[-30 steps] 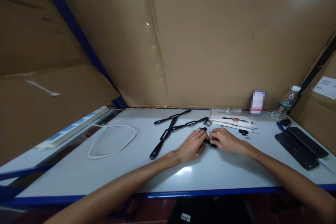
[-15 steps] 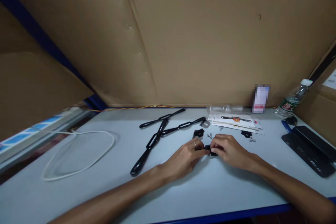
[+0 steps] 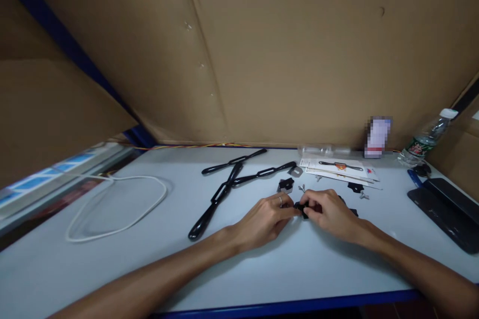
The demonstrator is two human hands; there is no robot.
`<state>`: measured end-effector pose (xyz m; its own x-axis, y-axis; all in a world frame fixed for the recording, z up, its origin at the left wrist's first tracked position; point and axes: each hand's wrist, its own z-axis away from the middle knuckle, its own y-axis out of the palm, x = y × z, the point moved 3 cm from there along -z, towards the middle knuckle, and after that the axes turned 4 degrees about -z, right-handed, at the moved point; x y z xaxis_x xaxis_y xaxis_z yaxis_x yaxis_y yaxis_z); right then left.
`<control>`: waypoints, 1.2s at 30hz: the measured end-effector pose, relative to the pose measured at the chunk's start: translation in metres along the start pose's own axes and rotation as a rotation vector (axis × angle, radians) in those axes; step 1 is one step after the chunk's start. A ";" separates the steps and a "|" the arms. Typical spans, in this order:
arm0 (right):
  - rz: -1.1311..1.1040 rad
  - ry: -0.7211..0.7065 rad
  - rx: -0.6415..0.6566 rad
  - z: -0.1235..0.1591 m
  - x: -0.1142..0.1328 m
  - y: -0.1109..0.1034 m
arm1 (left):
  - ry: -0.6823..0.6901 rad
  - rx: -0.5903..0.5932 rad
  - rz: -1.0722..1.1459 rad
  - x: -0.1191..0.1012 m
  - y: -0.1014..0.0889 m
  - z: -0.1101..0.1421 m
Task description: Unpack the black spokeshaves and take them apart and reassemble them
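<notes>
Both hands meet over the table. My left hand [image 3: 267, 217], with a ring on one finger, pinches the left side of a small black metal piece [image 3: 301, 208]. My right hand [image 3: 327, 212] has its fingertips closed on the other side of that same piece, which is mostly covered by fingers. Just behind them lie a black plate with a blade [image 3: 286, 185] and a wing screw [image 3: 301, 188]. Another dark part [image 3: 353, 212] shows partly from behind my right hand. Left of the hands rest three black spokeshave bodies [image 3: 215, 202], two of them touching or crossing.
Printed cards [image 3: 333, 165] lie at the back, with a loose blade [image 3: 295, 171], a black plate [image 3: 355, 187] and a wing screw [image 3: 364, 196] nearby. A bottle [image 3: 421, 144], phone [image 3: 377, 137] and black case [image 3: 441, 217] are right. A white cable [image 3: 116, 236] loops left.
The view has shifted slightly. Both hands keep their hold on the small black piece, with little finger movement. A dark part now shows beyond the right hand.
</notes>
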<state>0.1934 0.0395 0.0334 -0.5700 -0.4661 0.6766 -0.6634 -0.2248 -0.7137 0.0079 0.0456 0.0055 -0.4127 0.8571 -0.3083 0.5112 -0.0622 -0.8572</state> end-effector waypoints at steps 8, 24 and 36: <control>0.021 -0.136 0.155 -0.001 -0.009 -0.013 | -0.029 -0.014 0.037 0.002 0.000 -0.001; 0.353 -0.424 0.151 0.010 0.002 -0.008 | -0.028 -0.018 0.065 0.004 -0.001 -0.002; 0.382 -0.327 0.030 0.009 -0.001 0.005 | -0.042 -0.010 0.059 0.005 -0.002 -0.003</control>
<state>0.1949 0.0308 0.0279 -0.5845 -0.7627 0.2769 -0.4201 -0.0075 -0.9075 0.0072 0.0511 0.0065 -0.4132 0.8296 -0.3755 0.5431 -0.1066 -0.8329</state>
